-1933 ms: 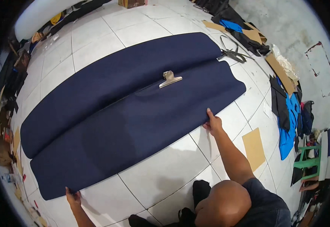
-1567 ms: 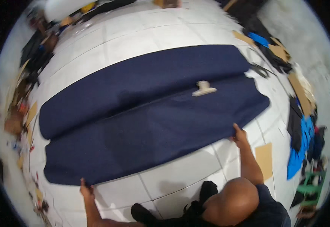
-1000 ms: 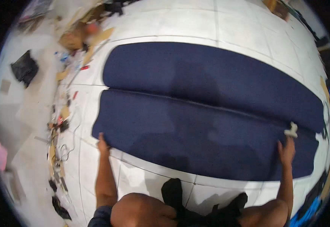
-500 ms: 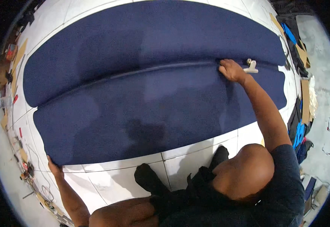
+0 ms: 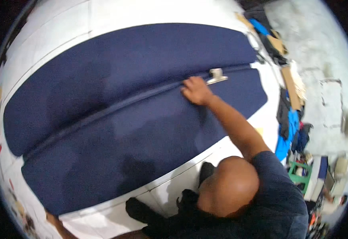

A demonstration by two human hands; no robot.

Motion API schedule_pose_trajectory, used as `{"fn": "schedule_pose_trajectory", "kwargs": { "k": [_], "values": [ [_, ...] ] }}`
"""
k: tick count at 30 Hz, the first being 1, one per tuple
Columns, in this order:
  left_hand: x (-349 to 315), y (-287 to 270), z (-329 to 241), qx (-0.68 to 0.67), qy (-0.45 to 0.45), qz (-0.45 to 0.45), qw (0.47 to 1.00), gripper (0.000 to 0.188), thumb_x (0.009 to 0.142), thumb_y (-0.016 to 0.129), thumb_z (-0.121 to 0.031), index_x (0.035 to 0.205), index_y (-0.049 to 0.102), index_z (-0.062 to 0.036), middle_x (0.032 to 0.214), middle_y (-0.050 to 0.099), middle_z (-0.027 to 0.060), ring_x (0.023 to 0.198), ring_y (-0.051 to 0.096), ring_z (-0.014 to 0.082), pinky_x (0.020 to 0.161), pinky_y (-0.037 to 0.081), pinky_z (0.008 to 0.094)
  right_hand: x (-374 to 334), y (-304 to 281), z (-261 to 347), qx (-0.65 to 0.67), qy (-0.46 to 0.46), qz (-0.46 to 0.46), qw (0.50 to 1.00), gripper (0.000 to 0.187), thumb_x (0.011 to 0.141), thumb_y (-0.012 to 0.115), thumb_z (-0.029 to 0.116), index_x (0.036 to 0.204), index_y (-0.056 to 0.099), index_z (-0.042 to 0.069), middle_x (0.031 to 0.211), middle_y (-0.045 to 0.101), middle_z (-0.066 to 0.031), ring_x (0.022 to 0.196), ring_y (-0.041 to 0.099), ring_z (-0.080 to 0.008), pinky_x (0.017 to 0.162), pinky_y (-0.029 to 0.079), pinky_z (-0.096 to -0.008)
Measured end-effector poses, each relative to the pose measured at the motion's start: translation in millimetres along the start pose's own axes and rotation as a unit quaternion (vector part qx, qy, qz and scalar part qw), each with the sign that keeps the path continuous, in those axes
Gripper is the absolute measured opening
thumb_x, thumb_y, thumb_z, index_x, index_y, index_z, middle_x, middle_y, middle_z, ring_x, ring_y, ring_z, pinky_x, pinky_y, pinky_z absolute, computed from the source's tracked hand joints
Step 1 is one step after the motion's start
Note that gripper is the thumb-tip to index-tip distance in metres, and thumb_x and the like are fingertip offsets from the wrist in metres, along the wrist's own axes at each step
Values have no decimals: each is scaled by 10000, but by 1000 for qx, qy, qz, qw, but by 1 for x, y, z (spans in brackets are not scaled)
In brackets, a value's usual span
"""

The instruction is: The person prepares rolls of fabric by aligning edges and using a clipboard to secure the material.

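Note:
A large dark blue fabric piece (image 5: 142,131) lies spread on the floor, a raised fold running lengthwise across its middle. My right hand (image 5: 198,91) rests on this fold toward its right part, fingers curled down and closed on the cloth. Just right of those fingers, a pale metal bulldog clip (image 5: 217,75) sits on the fold. At the near left corner of the fabric is my left hand (image 5: 51,218), holding the edge; it is small and blurred here, with its fingers partly hidden.
White floor tiles (image 5: 62,24) surround the fabric. Along the right lie dark and bright blue cloths (image 5: 287,135), cardboard strips (image 5: 291,87) and a green plastic crate (image 5: 300,173). My dark-socked foot (image 5: 142,209) stands close to the fabric's near edge.
The view has swung to the right, so the fabric appears tilted and further left. My right hand stays beside the clip on the fold, and my left hand stays at the near left corner.

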State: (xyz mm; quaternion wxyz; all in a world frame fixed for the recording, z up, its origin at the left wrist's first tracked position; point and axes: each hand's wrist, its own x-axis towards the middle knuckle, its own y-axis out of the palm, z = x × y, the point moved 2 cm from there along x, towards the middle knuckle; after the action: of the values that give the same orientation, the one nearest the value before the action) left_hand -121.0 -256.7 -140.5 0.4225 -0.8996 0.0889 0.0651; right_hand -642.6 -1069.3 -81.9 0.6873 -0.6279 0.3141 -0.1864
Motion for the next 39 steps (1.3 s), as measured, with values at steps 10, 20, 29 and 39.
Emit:
{"fn": "schedule_pose_trajectory", "kwargs": {
  "k": [10,20,29,39],
  "values": [
    [-32,120,-11,-128,-252,-7,959,425,872,572,-297,1208,513,-43,1069,524,149,958,525,265,861,454,387,-221,-15,-70,119,368,-176,905,482,852,604,370,1130,503,-10,1050,574,-186,969,582,-324,815,471,-411],
    [-71,172,-21,38,-317,41,947,318,878,582,-231,1139,560,-51,968,516,122,890,502,226,829,456,358,-252,71,-90,737,491,-231,404,472,851,629,269,1092,466,-103,878,581,-143,639,564,-198,529,479,-333],
    [-114,152,-256,351,60,42,934,443,876,588,-269,1233,488,-28,1178,423,190,1088,410,323,945,366,413,-279,51,-82,713,478,-209,469,673,785,709,345,1204,415,-92,1014,570,-159,681,569,-197,563,491,-343],
    [-292,342,-592,322,541,355,691,626,846,616,-348,1339,408,-24,1403,324,255,1315,280,412,1073,250,470,-260,49,-234,106,429,-190,877,733,849,436,646,1383,416,144,1483,214,-221,1391,139,-387,1110,58,-544]
  ]
}}
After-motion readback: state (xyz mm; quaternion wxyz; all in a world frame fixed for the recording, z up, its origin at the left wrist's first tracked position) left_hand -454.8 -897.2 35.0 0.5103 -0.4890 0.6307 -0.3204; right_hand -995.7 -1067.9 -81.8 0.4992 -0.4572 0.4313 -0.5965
